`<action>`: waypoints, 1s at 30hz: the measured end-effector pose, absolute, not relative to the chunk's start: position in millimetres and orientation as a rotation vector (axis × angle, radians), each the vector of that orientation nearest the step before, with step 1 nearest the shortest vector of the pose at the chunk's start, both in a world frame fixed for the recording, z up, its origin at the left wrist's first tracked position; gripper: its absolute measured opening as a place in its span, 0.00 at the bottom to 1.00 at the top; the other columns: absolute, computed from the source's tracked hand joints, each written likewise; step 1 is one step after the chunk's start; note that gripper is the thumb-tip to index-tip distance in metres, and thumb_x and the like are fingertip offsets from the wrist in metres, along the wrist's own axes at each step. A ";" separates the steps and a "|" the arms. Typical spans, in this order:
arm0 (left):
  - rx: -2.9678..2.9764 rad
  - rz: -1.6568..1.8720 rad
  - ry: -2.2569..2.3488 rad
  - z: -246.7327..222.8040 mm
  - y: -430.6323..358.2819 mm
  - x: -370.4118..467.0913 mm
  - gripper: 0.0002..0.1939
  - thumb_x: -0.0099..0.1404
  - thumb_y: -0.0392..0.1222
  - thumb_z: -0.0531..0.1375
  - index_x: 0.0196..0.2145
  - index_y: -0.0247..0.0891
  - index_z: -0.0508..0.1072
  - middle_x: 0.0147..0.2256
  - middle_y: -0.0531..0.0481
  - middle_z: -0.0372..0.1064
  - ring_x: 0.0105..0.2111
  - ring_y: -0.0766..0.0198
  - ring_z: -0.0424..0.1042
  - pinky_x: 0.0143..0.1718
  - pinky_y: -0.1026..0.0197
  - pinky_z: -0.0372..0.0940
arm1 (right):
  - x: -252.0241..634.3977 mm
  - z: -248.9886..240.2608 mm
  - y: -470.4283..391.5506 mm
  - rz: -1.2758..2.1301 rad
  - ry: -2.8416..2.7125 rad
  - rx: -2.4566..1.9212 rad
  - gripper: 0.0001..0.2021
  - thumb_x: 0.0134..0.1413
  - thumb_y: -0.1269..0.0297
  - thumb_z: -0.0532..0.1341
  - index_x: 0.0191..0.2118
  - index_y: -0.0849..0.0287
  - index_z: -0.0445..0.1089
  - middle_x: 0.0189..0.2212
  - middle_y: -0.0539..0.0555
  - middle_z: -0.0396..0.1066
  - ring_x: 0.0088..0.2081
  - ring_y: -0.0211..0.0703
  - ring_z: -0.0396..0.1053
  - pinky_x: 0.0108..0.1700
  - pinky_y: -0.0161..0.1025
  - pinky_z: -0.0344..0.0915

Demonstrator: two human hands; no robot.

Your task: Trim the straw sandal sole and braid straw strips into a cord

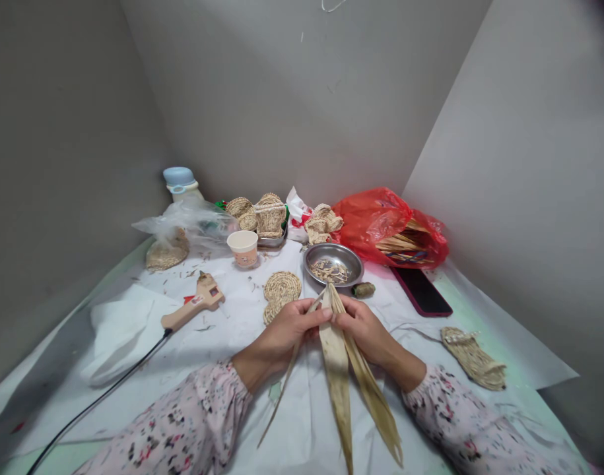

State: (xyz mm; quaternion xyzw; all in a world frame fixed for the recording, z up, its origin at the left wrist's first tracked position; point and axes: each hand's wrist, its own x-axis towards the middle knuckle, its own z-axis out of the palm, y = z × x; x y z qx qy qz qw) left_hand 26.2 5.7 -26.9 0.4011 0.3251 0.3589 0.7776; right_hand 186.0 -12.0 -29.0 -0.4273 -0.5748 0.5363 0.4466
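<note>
Between my two hands, dried corn husks point(337, 376) are pinched near their upper end, their long pale leaves hanging down toward me. My left hand point(296, 326) is closed on the left side of the bunch, with a thin strip trailing below it. My right hand point(364, 326) grips the same bunch from the right, thumb on top. Just beyond the fingertips is a steel bowl point(357, 272) with small husk scraps in it. A coiled woven piece point(282, 290) lies beside my left hand, partly covered by it. A small dark spool of thread point(364, 289) rests by the bowl.
On the left lie a hot glue gun point(197, 305) with a black cord and a white cloth point(118, 323). A paper cup point(243, 248) stands further back. On the right are a red plastic bag point(375, 218) of husks, a phone point(423, 291) and a woven sole point(472, 358).
</note>
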 end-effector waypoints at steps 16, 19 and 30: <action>0.906 0.768 0.739 -32.4 8.5 26.1 0.17 0.48 0.46 0.71 0.28 0.31 0.71 0.22 0.55 0.61 0.22 0.72 0.57 0.25 0.66 0.50 | 186.5 -30.3 -12.0 1.396 -1.421 -1.031 0.12 0.50 0.68 0.58 0.42 0.60 0.73 0.31 0.52 0.74 0.29 0.41 0.68 0.34 0.38 0.65; 0.947 0.754 0.765 -32.0 8.3 25.2 0.17 0.49 0.48 0.70 0.26 0.32 0.70 0.20 0.55 0.60 0.21 0.72 0.56 0.24 0.66 0.48 | 184.8 -26.0 -13.0 1.424 -1.425 -1.060 0.11 0.50 0.68 0.58 0.39 0.61 0.74 0.28 0.52 0.74 0.26 0.40 0.67 0.33 0.38 0.65; 0.941 0.815 0.696 -32.8 5.8 26.6 0.13 0.55 0.44 0.67 0.30 0.32 0.71 0.23 0.56 0.60 0.22 0.74 0.56 0.25 0.68 0.50 | 181.1 -30.3 -11.5 1.291 -1.420 -1.122 0.06 0.50 0.68 0.57 0.32 0.61 0.71 0.27 0.51 0.72 0.29 0.41 0.67 0.33 0.37 0.64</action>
